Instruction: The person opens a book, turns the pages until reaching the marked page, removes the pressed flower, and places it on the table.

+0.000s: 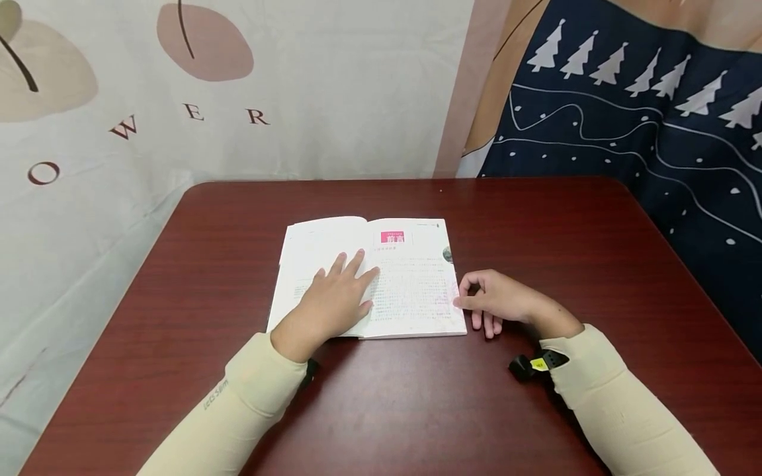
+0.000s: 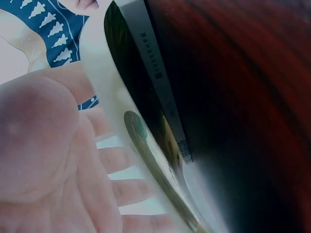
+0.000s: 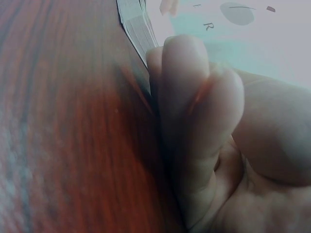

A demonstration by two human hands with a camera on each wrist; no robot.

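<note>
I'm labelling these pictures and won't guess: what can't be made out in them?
Head: most small print in the book, too small to read.
Head: part of the left page, covered by the left hand.
Left wrist: lettering on the grey strip, blurred and small.
Right wrist: part of the book's edge, hidden by the right hand.

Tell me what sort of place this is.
Probably an indoor reading or desk corner: a reddish-brown table bearing an open book, with a navy tree-print cloth hanging beyond it.
</note>
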